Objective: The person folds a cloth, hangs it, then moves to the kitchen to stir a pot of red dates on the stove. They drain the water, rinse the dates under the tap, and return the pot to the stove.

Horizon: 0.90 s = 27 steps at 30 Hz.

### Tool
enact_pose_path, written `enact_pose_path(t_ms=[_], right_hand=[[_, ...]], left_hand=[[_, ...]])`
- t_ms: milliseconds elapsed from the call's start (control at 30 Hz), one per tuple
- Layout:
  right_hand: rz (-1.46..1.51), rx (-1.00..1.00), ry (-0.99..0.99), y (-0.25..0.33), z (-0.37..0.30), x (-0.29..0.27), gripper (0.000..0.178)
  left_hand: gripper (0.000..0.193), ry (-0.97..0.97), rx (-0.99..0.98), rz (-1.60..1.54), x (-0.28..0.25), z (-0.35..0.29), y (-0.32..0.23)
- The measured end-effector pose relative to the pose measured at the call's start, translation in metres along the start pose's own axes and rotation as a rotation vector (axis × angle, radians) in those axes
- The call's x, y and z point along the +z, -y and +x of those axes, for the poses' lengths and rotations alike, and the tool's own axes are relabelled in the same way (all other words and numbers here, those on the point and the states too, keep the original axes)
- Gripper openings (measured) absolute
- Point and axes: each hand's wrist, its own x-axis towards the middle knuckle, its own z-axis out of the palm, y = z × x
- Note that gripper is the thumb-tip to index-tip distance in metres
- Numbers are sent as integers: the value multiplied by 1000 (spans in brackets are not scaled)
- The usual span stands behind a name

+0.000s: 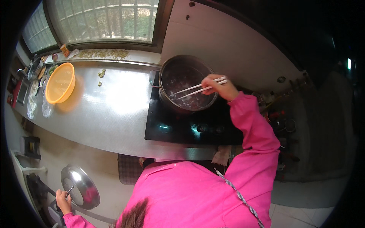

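Note:
A pair of pale chopsticks (195, 89) is gripped in my right hand (219, 86), their tips dipping into a deep dark pot (164, 96). Dark liquid with whitish bits fills the bottom of the pot, though what the bits are I cannot tell. The pot stands on a black glass cooktop (178, 131) with lit indicators. Far to the lower left, away from the counter, my left hand (63, 201) is closed around the handle of a round metal lid (85, 187), which hangs tilted on its edge.
On the steel counter (118, 114) an orange basin (62, 81) leans at the left, beside plastic bags (47, 98). Small green pieces (101, 73) lie near the window sill. Bottles and jars (275, 116) crowd the dark area right of the cooktop. A stool (30, 147) stands below left.

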Motion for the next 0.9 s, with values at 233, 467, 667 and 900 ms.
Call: enact_pose_path(t_ms=[233,467,667,900], right_hand=[[43,73,43,-40,44,41,19],[-60,125,-191,-48,47,-14,17],[44,-21,-4,-27,45,8,19],[-18,-94,25,-64,101,24,18]], left_hand=[[19,-6,35,5,-3,8,-1],[20,-13,26,20,-4,0,2],[21,28,14,37,-3,-1,5],[21,9,22,46,-6,3,1]])
